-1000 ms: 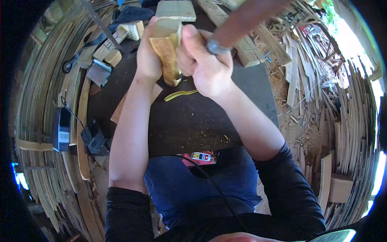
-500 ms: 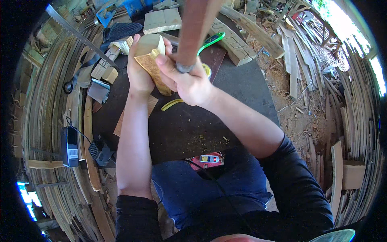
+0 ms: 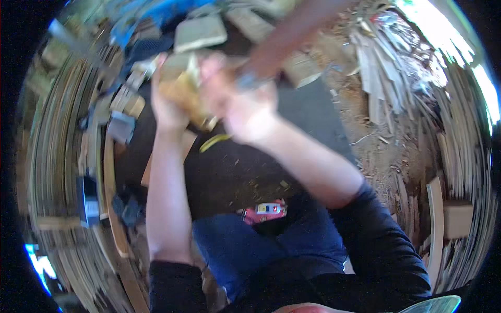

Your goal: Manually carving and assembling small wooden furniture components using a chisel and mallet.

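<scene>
A carved wooden block (image 3: 182, 91), pale on top and golden-brown on its side, is gripped by my left hand (image 3: 169, 109) above the dark work table (image 3: 224, 177). Against the block's right side, my right hand (image 3: 249, 115) is closed round the collar end of a tool with a long brown wooden handle (image 3: 297, 39). The handle slants up to the right. Motion blurs both hands, and the tool's working end is hidden. Just below the hands lies a curved yellow strip (image 3: 215, 142).
Wood blocks (image 3: 201, 32) stand at the table's far side, with a saw blade (image 3: 78, 41) at far left. Stacked planks (image 3: 57, 135) line the left. Scrap boards (image 3: 378, 73) lie on the right floor. A red box with a socket (image 3: 265, 211) sits at the near edge.
The tool's handle has swung from nearly upright to a slant up to the right, with my right hand turning. My left hand and the block have shifted slightly left and down in view.
</scene>
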